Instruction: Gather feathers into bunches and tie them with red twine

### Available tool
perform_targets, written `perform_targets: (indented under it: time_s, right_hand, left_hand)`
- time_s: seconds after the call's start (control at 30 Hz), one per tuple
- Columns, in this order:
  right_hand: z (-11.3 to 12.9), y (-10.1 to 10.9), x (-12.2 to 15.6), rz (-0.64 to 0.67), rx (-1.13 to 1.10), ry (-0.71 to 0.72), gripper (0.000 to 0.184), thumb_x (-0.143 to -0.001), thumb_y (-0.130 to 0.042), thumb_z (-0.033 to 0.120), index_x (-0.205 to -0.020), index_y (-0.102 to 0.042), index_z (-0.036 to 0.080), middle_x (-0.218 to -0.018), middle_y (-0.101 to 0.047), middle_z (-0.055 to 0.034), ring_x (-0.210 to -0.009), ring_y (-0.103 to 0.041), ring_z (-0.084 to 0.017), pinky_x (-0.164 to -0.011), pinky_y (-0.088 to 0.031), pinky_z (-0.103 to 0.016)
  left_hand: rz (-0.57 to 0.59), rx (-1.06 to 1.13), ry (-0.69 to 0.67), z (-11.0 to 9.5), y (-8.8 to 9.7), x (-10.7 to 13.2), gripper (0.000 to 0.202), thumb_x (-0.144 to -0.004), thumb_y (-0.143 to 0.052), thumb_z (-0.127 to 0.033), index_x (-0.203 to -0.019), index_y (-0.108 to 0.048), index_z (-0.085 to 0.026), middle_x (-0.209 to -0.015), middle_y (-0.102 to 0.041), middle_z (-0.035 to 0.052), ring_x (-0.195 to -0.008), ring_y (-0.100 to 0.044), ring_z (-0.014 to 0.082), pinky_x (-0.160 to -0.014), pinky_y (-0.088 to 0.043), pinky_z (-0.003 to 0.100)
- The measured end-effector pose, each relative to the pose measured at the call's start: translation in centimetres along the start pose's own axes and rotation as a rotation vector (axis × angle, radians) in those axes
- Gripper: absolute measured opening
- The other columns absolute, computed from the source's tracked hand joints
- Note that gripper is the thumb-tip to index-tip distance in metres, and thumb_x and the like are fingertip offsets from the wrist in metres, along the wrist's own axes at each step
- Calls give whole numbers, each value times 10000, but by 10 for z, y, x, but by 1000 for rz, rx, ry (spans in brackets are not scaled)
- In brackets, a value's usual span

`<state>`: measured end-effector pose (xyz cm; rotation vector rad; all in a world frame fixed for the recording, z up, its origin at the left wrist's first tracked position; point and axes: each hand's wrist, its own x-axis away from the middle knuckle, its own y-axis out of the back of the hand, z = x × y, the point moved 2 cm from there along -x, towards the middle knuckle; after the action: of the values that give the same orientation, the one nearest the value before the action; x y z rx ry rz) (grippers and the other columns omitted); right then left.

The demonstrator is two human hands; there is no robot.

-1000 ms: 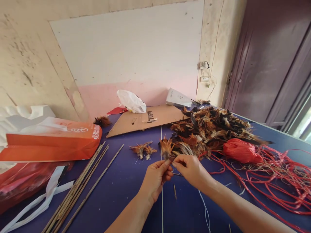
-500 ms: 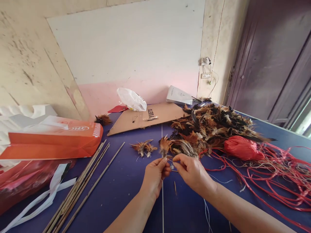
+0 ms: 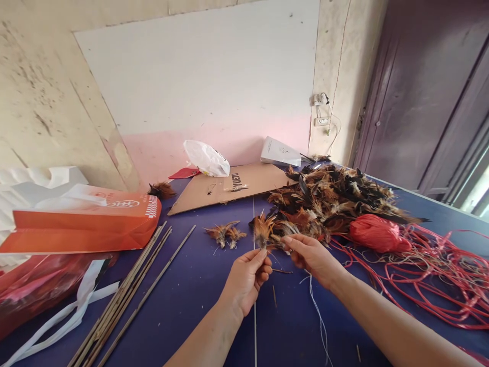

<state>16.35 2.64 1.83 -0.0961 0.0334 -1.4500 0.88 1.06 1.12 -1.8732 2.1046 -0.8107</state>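
Observation:
A small bunch of orange-brown feathers point(image 3: 263, 227) stands upright in my left hand point(image 3: 250, 275), pinched at its base between thumb and fingers. To the right of it, my right hand point(image 3: 311, 257) is at the near edge of the big feather pile point(image 3: 336, 193). Its fingers are bent and closed; what they hold, if anything, I cannot make out. White thread point(image 3: 314, 298) runs from beneath this hand down to the table's near side. Two small feather tufts point(image 3: 225, 234) lie to the left of my left hand.
Thin sticks point(image 3: 126, 295) lie at the left, beside an orange paper bag point(image 3: 91, 221) and a red plastic bag point(image 3: 42, 285). Behind is a cardboard sheet point(image 3: 214, 192) with a white plastic bag point(image 3: 206, 158). Red plastic cord point(image 3: 428, 280) tangles at the right.
My right hand has moved away from my left hand, to the right and slightly up, beside the feather pile. My left hand still holds the bunch, now shifted slightly right.

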Motion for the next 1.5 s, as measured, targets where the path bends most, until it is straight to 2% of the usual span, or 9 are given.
perform_targets:
  time_s: [0.13,0.37,0.47,0.63,0.7,0.9,1.03,1.23,1.5]
  right_hand:
    - [-2,-7,4,183,-69,-41,310,-646,-652,401,-796,-575,141,-640,-537,21,-487,-428,-50,-438,-283,-181]
    - [-10,-12,3,243,-237,-80,287,-629,-669,370,-644,-498,139,-522,-510,40,-441,-397,-36,-425,-264,-166]
    - [-11,-8,-2,141,-167,-28,280,-629,-660,368,-629,-495,142,-476,-473,52,-418,-376,-37,-400,-250,-165]
    - [0,10,-6,-340,-66,104,268,-647,-631,351,-807,-526,163,-457,-446,75,-389,-385,-51,-354,-269,-158]
    - [5,7,-1,-303,13,119,244,-675,-599,358,-800,-528,160,-414,-425,80,-344,-352,-47,-326,-253,-158]
    - [-2,-28,17,193,166,-46,295,-692,-561,373,-884,-535,151,-650,-605,-5,-458,-535,-99,-365,-380,-186]
    - [-9,-29,15,101,312,3,268,-722,-515,386,-790,-574,134,-541,-548,23,-388,-431,-63,-362,-325,-181]
    - [-17,-22,3,-59,474,207,224,-715,-524,341,-709,-616,137,-649,-618,-20,-614,-536,-125,-550,-394,-210]
    - [-17,-35,7,-45,246,50,222,-727,-502,353,-744,-558,139,-461,-476,52,-315,-335,-42,-316,-226,-174]
  left_hand:
    - [87,-7,44,3,-4,2,75,-694,-646,-169,-694,-615,-100,-553,-556,-4,-427,-496,28,-374,-404,89]
    - [277,26,289,10,-9,10,82,-698,-645,-162,-691,-606,-90,-538,-555,0,-396,-497,16,-345,-370,63]
    - [294,66,340,9,-8,11,93,-712,-634,-164,-747,-615,-80,-551,-547,-2,-405,-498,11,-356,-378,57]
    - [106,113,192,4,0,2,81,-723,-616,-142,-773,-621,-79,-580,-553,4,-439,-506,17,-395,-416,67]
    - [43,82,130,4,3,-2,76,-715,-621,-137,-764,-623,-80,-582,-557,7,-444,-508,24,-401,-425,78]
    - [73,-90,12,7,1,-3,130,-698,-642,-217,-704,-619,-90,-506,-541,-5,-408,-479,29,-391,-396,98]
    - [53,-220,-71,9,2,-4,190,-685,-643,-286,-699,-622,-98,-551,-570,7,-436,-503,47,-403,-401,126]
    - [-16,-324,-130,9,4,-4,208,-682,-628,-309,-714,-618,-104,-567,-570,5,-453,-533,76,-423,-423,170]
    - [-56,-424,-148,13,0,-3,225,-707,-589,-324,-681,-587,-101,-558,-581,22,-443,-549,98,-414,-436,193]
